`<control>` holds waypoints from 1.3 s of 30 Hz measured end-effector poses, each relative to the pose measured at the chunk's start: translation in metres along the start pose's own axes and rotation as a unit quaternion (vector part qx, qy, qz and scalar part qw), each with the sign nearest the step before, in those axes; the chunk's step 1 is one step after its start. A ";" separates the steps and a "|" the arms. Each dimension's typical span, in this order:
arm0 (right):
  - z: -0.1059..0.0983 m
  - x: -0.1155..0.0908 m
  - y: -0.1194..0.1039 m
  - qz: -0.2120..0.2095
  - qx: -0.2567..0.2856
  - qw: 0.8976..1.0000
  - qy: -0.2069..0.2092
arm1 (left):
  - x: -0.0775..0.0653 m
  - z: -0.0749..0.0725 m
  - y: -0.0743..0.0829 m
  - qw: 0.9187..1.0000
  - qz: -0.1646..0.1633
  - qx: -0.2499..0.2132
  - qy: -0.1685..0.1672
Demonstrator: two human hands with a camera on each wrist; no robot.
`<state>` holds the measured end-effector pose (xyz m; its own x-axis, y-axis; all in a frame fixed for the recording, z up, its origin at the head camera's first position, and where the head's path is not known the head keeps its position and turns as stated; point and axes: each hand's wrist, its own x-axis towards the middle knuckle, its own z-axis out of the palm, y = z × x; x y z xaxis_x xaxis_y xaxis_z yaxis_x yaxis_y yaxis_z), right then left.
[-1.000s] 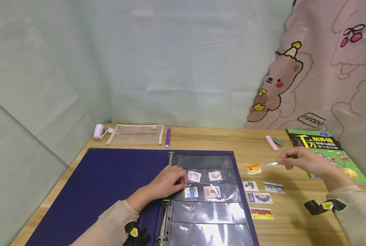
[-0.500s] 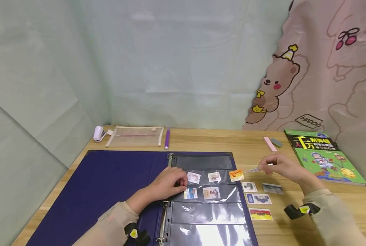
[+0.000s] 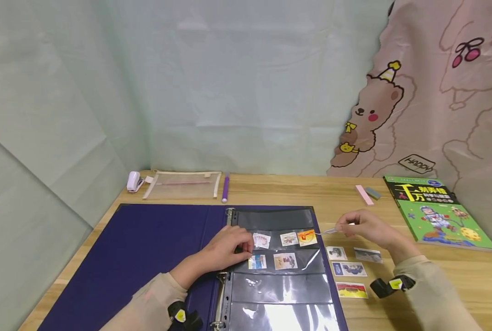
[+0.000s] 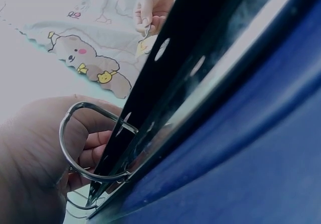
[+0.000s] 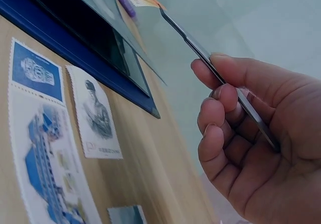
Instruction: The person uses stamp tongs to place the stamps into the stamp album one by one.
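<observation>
My right hand [image 3: 363,226] pinches a pair of metal tweezers [image 5: 213,69]. Their tips hold an orange and yellow stamp [image 3: 308,237] at the right end of the second pocket row, beside a pale stamp [image 3: 289,239]. Whether its lower edge is inside the pocket, I cannot tell. My left hand [image 3: 229,246] lies over the inner side of the album page [image 3: 279,287], thumb and forefinger pinching at a clear pocket strip. In the left wrist view its fingertips are partly hidden behind the page and a metal binder ring [image 4: 65,133]. Several other stamps sit in the second and third rows.
Right of the blue binder [image 3: 159,253] lie several loose stamps, among them a red and yellow one [image 3: 351,290]. A green book [image 3: 444,220], a pink block [image 3: 364,195], a purple pen [image 3: 225,188], a mesh pouch [image 3: 183,185] and a small stapler [image 3: 134,181] stand further back.
My right hand has carried the orange stamp with the tweezers leftward from the table onto the album page's second row. The left hand has stayed in place.
</observation>
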<state>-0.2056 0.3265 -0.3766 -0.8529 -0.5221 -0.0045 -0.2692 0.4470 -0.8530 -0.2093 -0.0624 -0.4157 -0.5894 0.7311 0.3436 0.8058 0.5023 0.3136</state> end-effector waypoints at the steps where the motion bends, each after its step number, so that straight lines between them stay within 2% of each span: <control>1: 0.001 0.001 0.000 0.003 0.005 1.000 -0.001 | 0.000 0.000 0.000 1.000 0.002 0.000 0.001; 11: 0.009 0.006 0.004 0.014 0.020 1.000 -0.011 | 0.000 0.002 -0.003 1.000 0.009 -0.002 0.002; 20: 0.017 0.005 0.001 0.056 0.002 0.998 -0.014 | 0.000 0.002 -0.002 1.000 0.001 -0.004 -0.002; 27: 0.017 0.003 0.003 0.043 -0.015 0.999 -0.020 | 0.000 0.001 -0.002 1.000 -0.003 -0.005 -0.006; 31: 0.017 0.002 0.002 0.050 -0.016 0.998 -0.026 | 0.000 0.001 -0.002 1.000 -0.006 -0.005 -0.006; 39: 0.011 0.005 -0.004 0.059 -0.038 0.995 -0.064 | 0.001 0.000 -0.001 1.000 -0.011 -0.006 -0.010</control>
<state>-0.2038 0.3145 -0.3787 -0.8180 -0.5486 -0.1730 -0.2078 0.5623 -0.8004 -0.2102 -0.0622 -0.4155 -0.6061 0.7285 0.3193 0.7916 0.5134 0.3313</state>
